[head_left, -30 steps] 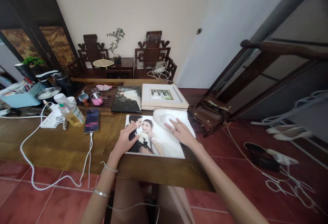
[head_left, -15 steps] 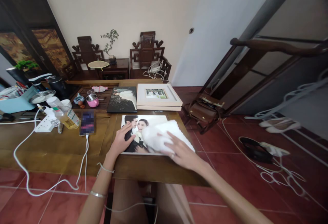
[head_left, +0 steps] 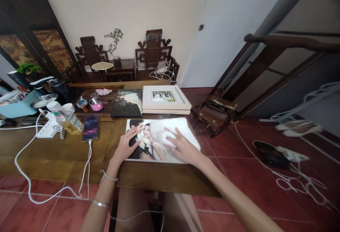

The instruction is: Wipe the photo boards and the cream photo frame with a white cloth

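Observation:
A photo panel point(head_left: 148, 146) with a printed couple lies flat near the table's front edge. My left hand point(head_left: 127, 145) rests on its left side, fingers stretched out and slightly apart, holding nothing. My right hand point(head_left: 180, 145) presses a white cloth point(head_left: 186, 129) against the right part of the panel, its fingers spread over the fabric and a little blurred. The cloth covers the panel's upper right corner and reaches past its right edge. How the cloth is folded under my palm is hidden.
Behind the panel sit a dark photo panel point(head_left: 127, 102) and stacked pale frames point(head_left: 183, 99). To the left are a charging phone point(head_left: 90, 128), a bottle of yellow liquid point(head_left: 71, 123), a power strip point(head_left: 47, 130) and a pink cup point(head_left: 96, 104). A wooden stand with a brown bag point(head_left: 216, 114) is at right.
My right hand has shifted slightly up with the white cloth, its fingers more spread, uncovering more of the picture's lower middle. My left hand stays in place.

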Available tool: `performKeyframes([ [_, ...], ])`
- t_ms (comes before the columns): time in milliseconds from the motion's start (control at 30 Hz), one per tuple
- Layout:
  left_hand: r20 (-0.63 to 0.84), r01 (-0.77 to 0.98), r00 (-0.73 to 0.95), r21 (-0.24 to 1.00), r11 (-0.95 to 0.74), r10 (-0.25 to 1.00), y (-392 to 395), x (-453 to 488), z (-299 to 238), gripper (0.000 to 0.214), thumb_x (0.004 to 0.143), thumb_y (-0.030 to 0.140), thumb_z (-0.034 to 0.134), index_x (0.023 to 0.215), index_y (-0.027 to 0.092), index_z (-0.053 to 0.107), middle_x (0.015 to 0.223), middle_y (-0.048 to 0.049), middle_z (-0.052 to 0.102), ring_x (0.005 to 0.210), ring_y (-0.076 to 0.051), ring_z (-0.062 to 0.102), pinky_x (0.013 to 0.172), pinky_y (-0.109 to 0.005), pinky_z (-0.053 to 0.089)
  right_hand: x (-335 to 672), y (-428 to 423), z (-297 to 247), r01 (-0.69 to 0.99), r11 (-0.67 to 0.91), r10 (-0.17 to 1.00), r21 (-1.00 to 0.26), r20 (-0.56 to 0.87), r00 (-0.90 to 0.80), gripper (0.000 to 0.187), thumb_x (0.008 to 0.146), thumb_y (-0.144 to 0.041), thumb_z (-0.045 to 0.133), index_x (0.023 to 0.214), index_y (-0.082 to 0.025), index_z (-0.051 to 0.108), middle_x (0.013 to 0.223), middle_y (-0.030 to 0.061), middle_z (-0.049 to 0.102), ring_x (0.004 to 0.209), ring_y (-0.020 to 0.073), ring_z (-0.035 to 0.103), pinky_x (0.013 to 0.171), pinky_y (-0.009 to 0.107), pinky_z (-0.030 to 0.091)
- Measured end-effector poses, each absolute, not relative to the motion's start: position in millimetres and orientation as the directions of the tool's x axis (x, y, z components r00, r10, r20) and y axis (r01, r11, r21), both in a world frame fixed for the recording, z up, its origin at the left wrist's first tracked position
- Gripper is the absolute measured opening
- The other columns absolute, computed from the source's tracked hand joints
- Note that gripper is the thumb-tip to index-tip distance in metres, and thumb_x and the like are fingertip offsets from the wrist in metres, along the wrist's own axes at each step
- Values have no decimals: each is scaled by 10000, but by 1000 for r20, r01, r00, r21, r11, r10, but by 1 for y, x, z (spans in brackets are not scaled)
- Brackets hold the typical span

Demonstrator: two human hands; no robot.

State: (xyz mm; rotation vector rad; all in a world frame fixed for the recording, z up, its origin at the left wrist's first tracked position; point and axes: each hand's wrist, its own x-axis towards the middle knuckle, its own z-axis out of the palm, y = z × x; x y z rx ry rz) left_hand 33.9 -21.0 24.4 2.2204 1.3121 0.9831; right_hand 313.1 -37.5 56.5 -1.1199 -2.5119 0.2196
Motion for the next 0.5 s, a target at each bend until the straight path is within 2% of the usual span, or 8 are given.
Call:
performKeyframes([
  [100,371,618,319,617,-488,872,-22,34,24,450,856,336,575,1284,201,543,1377,-105,509,1324,-239,417,1112,-463,340,318,-90,60,650,694,718,-310,238,-654,228,818,-122,445,888,-182,653,1360,130,514,1380,304,259,1099,584,245],
  [233,357,629,338,602,-491,871,-22,34,24,468,864,336,563,1315,224,512,1402,-93,483,1338,-240,396,1115,-469,330,321,-127,67,594,746,662,-299,242,-709,210,783,-79,451,738,-182,628,1396,127,476,1378,296,266,1118,559,232],
  [333,364,628,351,592,-505,863,-22,33,25,473,864,337,563,1320,227,506,1406,-89,478,1344,-239,387,1116,-466,327,320,-113,66,605,740,669,-293,237,-704,179,828,-147,475,771,-176,642,1355,153,516,1346,300,337,1106,538,274],
  [500,357,624,366,591,-512,859,-21,32,25,474,865,340,560,1318,213,507,1403,-94,481,1346,-234,384,1119,-457,326,314,-34,56,679,680,733,-276,283,-619,267,922,-273,409,1014,-188,645,1210,124,630,1250,296,473,1073,534,323],
])
